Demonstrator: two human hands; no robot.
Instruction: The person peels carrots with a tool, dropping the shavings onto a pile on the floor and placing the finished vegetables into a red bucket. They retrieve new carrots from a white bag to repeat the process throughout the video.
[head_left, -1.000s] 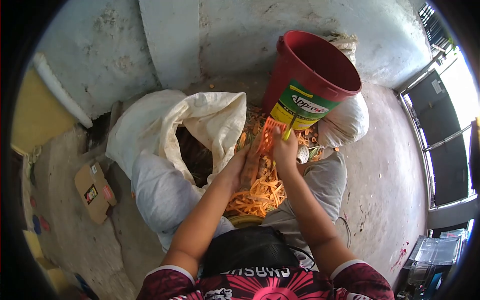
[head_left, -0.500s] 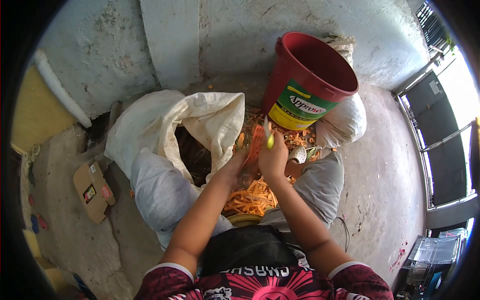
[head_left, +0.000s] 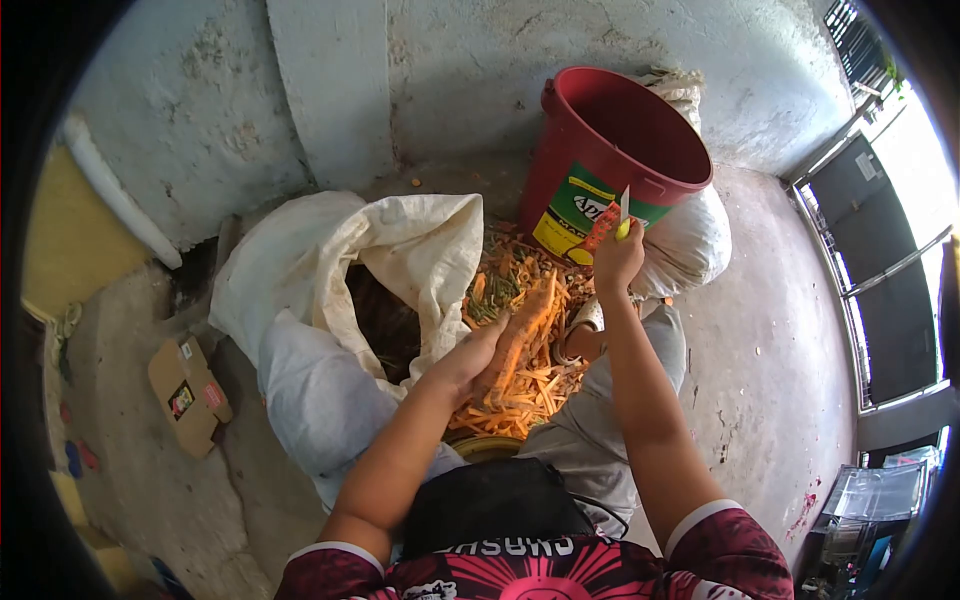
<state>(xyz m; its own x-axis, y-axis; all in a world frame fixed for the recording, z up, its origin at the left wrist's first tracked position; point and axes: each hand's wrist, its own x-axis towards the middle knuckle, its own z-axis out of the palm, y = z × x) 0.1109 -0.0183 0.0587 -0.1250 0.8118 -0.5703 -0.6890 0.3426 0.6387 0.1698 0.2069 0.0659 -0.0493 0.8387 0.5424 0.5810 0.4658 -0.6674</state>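
My left hand (head_left: 474, 356) is wrapped round a large, partly peeled carrot (head_left: 527, 325), which tilts up and away from me. To the right and farther out, my right hand (head_left: 617, 262) is closed on a knife (head_left: 625, 205) with a yellow-green handle and its blade pointing up. Against the blade lies a flat orange-red piece with holes (head_left: 603, 227); what it is I cannot make out. Beneath the carrot, orange peelings (head_left: 525, 400) are heaped over a yellow-rimmed container (head_left: 484, 446) between my legs.
An open whitish sack (head_left: 455, 235) stands left of the carrot. Beyond my right hand is a red bucket (head_left: 545, 150) with a green and yellow label, beside another white sack (head_left: 700, 240). Peelings and greens (head_left: 490, 290) cover the floor. Cut cardboard (head_left: 190, 395) lies at left.
My right hand has moved up and right with the knife, away from my left hand. The carrot, blurred and mostly covered before, now shows plainly in my left hand.
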